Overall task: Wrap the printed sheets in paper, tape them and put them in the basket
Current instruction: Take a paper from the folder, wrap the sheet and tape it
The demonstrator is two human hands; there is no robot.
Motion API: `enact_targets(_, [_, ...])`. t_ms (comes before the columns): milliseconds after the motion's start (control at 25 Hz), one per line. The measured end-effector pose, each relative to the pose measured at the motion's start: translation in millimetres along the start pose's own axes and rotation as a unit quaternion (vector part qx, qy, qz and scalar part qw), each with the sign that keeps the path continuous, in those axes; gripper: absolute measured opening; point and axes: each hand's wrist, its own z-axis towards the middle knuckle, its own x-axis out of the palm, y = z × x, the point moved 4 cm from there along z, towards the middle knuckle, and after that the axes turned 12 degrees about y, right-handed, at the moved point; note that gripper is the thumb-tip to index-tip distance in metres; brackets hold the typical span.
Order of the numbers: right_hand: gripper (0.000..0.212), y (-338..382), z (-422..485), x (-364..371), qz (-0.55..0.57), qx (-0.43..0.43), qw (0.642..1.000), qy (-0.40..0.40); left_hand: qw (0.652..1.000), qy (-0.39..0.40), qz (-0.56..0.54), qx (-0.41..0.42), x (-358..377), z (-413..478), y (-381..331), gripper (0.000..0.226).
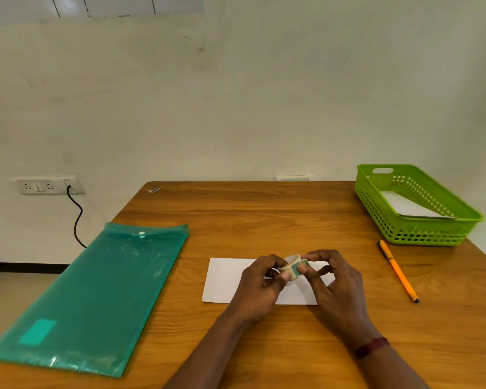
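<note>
Both hands are busy with 1 small tape roll point(292, 266), held just above the white packet point(225, 279) that lies flat near the middle of the tabletop point(264, 214). The left hand point(260, 282) curls round the roll to steady it. The right hand point(334, 282) pinches at its outer face with thumb and forefinger, probably hunting for the loose end. No free strip of tape shows yet.

The packet looks light, thin and fairly floppy: folded paper around sheets, with nothing visible holding the fold shut. Whether any tape is on it already cannot be told, since the hands cover part of it. It would likely slide on the smooth wood, so pressing it flat with 1 hand while the other lays tape across the seam seems wise. For the lift, a pinch along a long edge should do, and gently, as paper creases easily.

The green basket point(421, 231) stands at the far right corner, well apart from the packet, with 1 other white packet point(404, 204) lying inside it. An orange pen point(399, 272) lies between the basket and the hands, and a teal folder point(96, 290) rests at the left.
</note>
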Motion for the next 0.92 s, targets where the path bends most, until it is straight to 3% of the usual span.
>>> enact_targets(120, [0.03, -1.7, 2.0, 1.6, -0.005, -0.01, 1.0, 0.017, 1.0, 0.006, -0.011, -0.007, 0.2, 0.5, -0.2, 0.01])
enact_targets(520, [0.008, -1.1, 1.6, 3.2, -0.001, -0.033, 0.999, 0.031, 1.0, -0.003, 0.0, -0.011, 3.1, 0.2, 0.9, 0.02])
enact_targets(920, [0.007, 11.5, -2.9, 1.8, -0.071, -0.104, 0.992, -0.007, 0.999, 0.006, -0.044, -0.007, 3.8, 1.1, 3.0, 0.024])
